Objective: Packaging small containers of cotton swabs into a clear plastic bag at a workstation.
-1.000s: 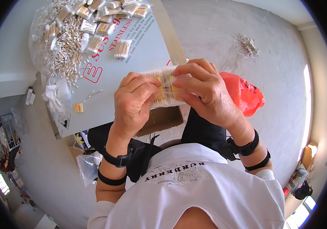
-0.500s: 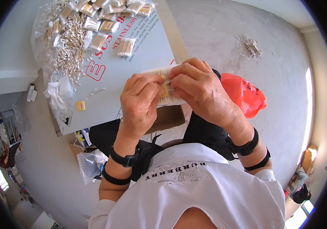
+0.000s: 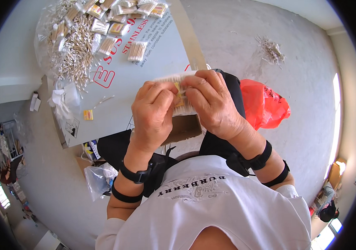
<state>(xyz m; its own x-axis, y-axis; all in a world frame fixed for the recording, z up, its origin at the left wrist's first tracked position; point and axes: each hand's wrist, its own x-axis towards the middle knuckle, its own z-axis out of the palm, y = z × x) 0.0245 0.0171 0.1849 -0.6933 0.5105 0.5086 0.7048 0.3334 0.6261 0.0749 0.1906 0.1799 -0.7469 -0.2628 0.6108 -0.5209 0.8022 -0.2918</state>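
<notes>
Between my hands, above the table's near right edge, is a pack of cotton swabs (image 3: 183, 109) with a yellow label. My left hand (image 3: 152, 114) pinches its left part with thumb and fingers. My right hand (image 3: 213, 104) has its fingers bent onto the right part, covering much of it. Some of the pack's surface is blurred and partly hidden by my fingers. To the left on the table lie a small yellow label card (image 3: 88, 115) and a loose cotton swab (image 3: 104, 101). Farther off, a single swab pack (image 3: 137, 51) lies apart from the others.
A heap of loose cotton swabs (image 3: 77, 54) and several bagged packs (image 3: 119, 28) cover the grey table's (image 3: 115, 110) far left. White plastic pieces (image 3: 64, 100) sit at its left edge. Below my hands stands an open cardboard box (image 3: 185, 128); a red bag (image 3: 265, 104) is at right.
My right hand and forearm have shifted slightly left, closer to my left hand. The left hand has barely moved, and both still hold the pack.
</notes>
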